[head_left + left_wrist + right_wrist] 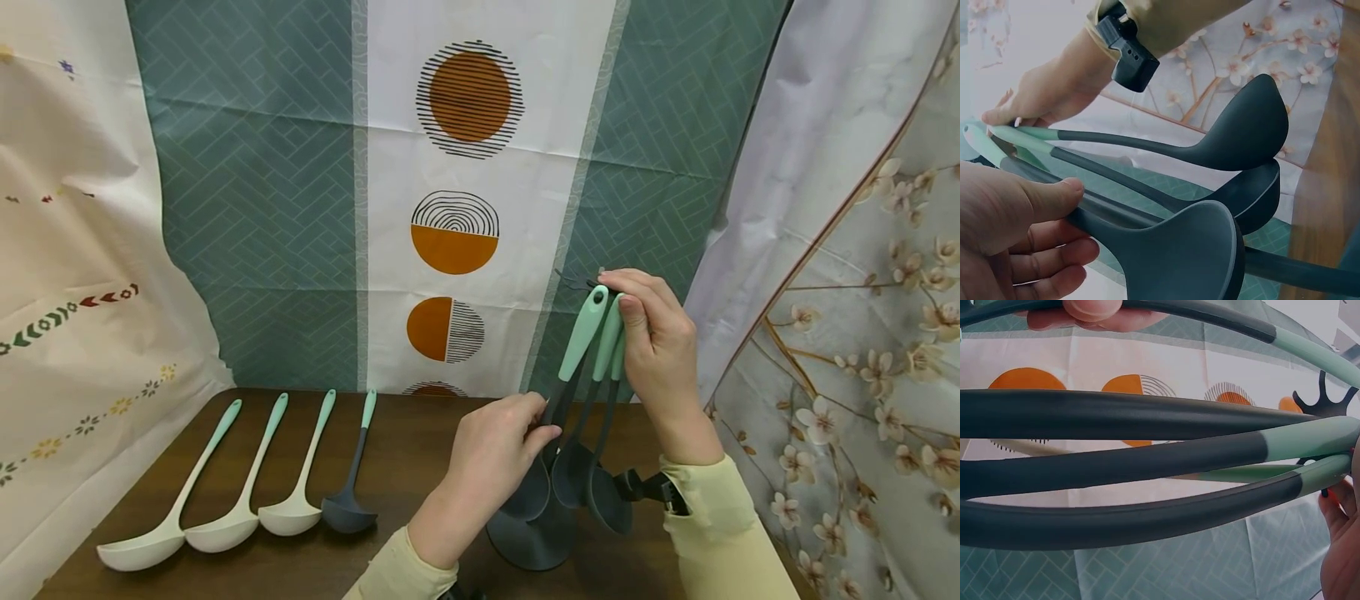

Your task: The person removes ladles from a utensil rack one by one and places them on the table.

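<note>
A dark utensil stand with a round base and curved hooks at its top holds several dark ladles with mint-green handles. My left hand pinches the dark shaft of the leftmost ladle, thumb on top; its bowl hangs just past the fingers in the left wrist view. Up at the hooks, my right hand grips the green handle end of a ladle, fingers over the top and thumb in front. Another ladle hangs between them. The right fingertips partly hide the hooks.
On the left of the brown table, three cream ladles and one dark ladle lie in a row, handles pointing away. A patterned green-and-white curtain hangs behind the table. Flowered cloth hangs at the right.
</note>
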Demonstrator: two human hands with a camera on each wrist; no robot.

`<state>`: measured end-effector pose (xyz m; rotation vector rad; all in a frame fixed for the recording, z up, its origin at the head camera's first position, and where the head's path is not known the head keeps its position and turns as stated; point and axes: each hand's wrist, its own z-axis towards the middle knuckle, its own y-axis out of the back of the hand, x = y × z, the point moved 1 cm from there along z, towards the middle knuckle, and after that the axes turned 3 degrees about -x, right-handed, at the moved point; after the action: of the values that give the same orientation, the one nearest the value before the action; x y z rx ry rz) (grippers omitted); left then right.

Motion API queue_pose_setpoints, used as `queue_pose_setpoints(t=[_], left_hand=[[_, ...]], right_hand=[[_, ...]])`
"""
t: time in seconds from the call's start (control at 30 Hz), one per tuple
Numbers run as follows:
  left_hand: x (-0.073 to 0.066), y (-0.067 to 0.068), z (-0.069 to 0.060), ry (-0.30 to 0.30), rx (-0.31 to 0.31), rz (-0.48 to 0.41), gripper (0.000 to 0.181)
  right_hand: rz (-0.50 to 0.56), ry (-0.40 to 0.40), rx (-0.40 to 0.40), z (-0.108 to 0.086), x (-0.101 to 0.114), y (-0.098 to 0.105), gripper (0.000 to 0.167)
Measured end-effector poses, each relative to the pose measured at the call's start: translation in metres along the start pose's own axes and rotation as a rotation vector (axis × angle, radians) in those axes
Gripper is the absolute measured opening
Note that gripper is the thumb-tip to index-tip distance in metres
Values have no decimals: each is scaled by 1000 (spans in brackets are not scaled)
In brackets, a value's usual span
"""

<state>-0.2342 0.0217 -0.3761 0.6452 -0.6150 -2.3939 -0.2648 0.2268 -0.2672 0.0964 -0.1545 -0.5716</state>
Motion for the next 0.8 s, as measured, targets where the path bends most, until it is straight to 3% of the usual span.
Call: queue_pose_setpoints(t=[0.37,0.8], left_hand=[[-1,3,1,-8,-8,-3,40],[-1,7,2,-4,-23,-13,34]], right_hand=[[-25,5,-57,0,5,-2,50],[-162,-3,-71,-3,12,-1,43]])
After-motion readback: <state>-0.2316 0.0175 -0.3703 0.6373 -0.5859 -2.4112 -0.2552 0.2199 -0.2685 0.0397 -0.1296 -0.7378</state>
